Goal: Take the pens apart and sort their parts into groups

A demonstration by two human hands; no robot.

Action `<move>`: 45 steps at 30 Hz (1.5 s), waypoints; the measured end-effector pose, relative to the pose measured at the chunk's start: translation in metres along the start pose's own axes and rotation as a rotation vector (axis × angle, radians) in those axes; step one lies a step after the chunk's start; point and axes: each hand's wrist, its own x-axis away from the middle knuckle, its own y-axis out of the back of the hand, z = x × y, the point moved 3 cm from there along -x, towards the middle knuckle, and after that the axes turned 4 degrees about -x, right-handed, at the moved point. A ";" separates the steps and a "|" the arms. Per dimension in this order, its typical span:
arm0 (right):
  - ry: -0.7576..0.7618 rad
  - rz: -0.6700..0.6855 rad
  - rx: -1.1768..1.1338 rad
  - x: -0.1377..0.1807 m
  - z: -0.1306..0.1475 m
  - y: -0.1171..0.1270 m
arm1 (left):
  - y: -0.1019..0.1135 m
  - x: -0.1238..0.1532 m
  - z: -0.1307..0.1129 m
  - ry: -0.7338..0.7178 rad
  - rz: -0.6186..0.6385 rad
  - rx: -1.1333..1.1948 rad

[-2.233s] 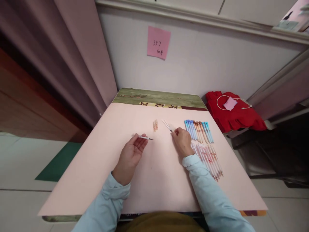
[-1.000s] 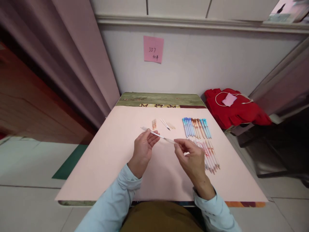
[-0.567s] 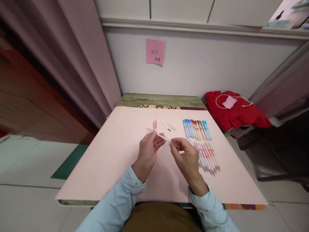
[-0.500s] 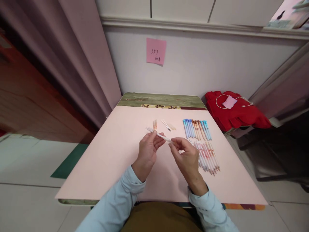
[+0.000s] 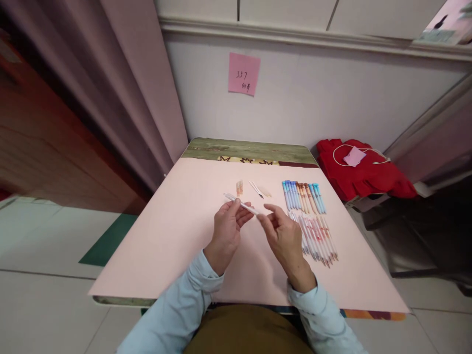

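Note:
In front of me, my left hand (image 5: 229, 226) grips a slim, whitish pen (image 5: 245, 206) between thumb and fingers. The pen slants down to the right. At its lower right end is my right hand (image 5: 283, 231), whose thumb lies against the pen while the index finger is lifted off. What the curled fingers behind the thumb do is hidden. Beyond the hands lie small brownish-clear pieces (image 5: 239, 188), thin white refills with dark tips (image 5: 255, 190) and pale translucent strips (image 5: 264, 191).
Right of my hands is a row of blue and brown pens (image 5: 304, 196). Nearer me lies a row of white-and-red pens (image 5: 319, 238), partly behind my right hand. Pale pink paper (image 5: 155, 246) covers the table. Red cloth (image 5: 368, 177) with a white cable lies beyond the right edge.
My right index finger has lifted from the pen's end, where finger and thumb pinched before. My left hand keeps its hold. The whole view has shifted slightly.

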 end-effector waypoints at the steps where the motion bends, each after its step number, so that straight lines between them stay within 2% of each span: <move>1: 0.020 0.007 -0.037 0.000 0.001 -0.001 | 0.001 -0.001 -0.001 0.002 -0.008 0.007; 4: 0.056 0.000 -0.065 -0.001 0.003 -0.005 | 0.004 -0.003 -0.004 -0.003 -0.025 0.010; 9: 0.005 0.025 0.069 -0.004 0.004 -0.009 | 0.004 -0.003 -0.010 -0.021 0.002 -0.008; 15: 0.057 0.014 -0.039 -0.002 0.010 -0.012 | 0.007 0.000 -0.014 -0.035 -0.016 -0.008; 20: -0.050 0.113 0.052 0.000 0.009 -0.015 | 0.006 0.005 -0.015 -0.045 0.015 -0.037; 26: 0.030 0.027 0.031 0.004 0.016 -0.015 | 0.008 0.005 -0.014 -0.082 0.032 -0.063; 30: -0.110 0.214 -0.068 0.007 0.012 -0.019 | 0.008 0.005 -0.011 -0.071 0.093 -0.086; 31: -0.125 0.223 -0.071 0.008 0.011 -0.019 | 0.008 0.005 -0.011 -0.065 0.095 -0.096; 35: -0.032 0.035 0.049 0.011 0.011 -0.015 | 0.010 0.002 -0.007 -0.054 0.062 -0.132; 37: -0.011 -0.004 0.043 0.012 0.009 -0.015 | 0.010 0.000 -0.003 -0.041 0.076 -0.130; 40: -0.157 0.063 -0.161 0.012 0.002 -0.017 | 0.006 -0.003 0.001 -0.039 0.119 -0.143; 43: -0.448 0.263 -0.632 0.014 -0.005 -0.025 | 0.001 -0.003 0.000 -0.073 0.147 -0.234; 45: -0.590 0.382 -0.892 0.017 -0.008 -0.029 | -0.003 -0.002 0.000 -0.098 0.161 -0.293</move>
